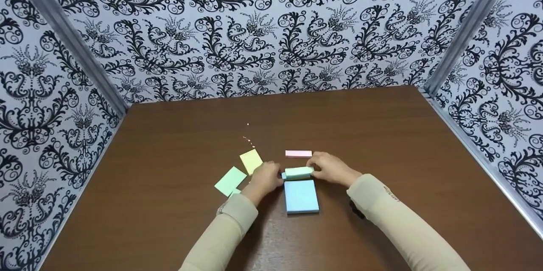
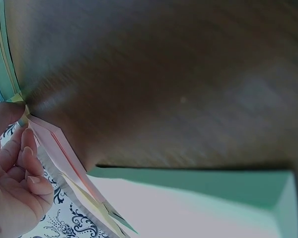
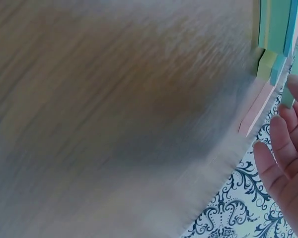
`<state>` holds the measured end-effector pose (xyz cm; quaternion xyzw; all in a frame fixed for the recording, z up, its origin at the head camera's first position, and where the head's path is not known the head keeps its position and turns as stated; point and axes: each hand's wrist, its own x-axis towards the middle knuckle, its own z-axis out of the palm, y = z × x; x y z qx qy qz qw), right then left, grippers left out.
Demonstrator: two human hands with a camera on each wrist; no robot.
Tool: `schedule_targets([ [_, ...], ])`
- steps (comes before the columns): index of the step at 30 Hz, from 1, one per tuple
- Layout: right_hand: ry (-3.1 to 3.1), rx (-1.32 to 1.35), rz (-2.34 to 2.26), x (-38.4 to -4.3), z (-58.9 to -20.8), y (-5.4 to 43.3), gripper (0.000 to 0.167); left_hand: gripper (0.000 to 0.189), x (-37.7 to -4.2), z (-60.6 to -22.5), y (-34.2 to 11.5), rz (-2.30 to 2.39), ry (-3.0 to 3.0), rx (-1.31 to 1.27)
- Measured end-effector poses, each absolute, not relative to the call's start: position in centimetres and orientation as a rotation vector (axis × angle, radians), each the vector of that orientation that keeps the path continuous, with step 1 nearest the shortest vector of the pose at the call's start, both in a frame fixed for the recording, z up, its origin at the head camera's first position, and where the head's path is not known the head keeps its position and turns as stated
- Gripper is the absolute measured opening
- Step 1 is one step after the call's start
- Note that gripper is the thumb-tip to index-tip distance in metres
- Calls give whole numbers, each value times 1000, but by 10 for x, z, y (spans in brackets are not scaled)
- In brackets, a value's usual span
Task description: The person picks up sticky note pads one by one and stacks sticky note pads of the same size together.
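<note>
Woodgrain bench (image 1: 178,143), super swirly wallpaper (image 1: 237,29). Right hand (image 1: 333,168) pinches a slim green paper block (image 1: 299,172) over a stubby yellow-and-blue stack (image 3: 268,65) the left hand (image 1: 264,179) pinches.

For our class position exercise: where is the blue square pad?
In the head view, the blue square pad lies just right of centre, between the sleeves, on the near side of the pale-green strip.

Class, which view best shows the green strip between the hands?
The head view: most of the green strip shows from above. The right wrist view catches only part, partly behind the right hand and cut off by the frame. In the left wrist view, I cannot tell it apart.
</note>
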<state>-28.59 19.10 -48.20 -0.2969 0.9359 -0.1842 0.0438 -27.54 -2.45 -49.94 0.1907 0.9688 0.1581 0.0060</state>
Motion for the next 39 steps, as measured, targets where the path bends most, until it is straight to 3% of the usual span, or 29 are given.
schedule_targets([
  [39,2868,-984,-357,-290,-485,179,15,12,-275,-500,-23,468,3067,613],
])
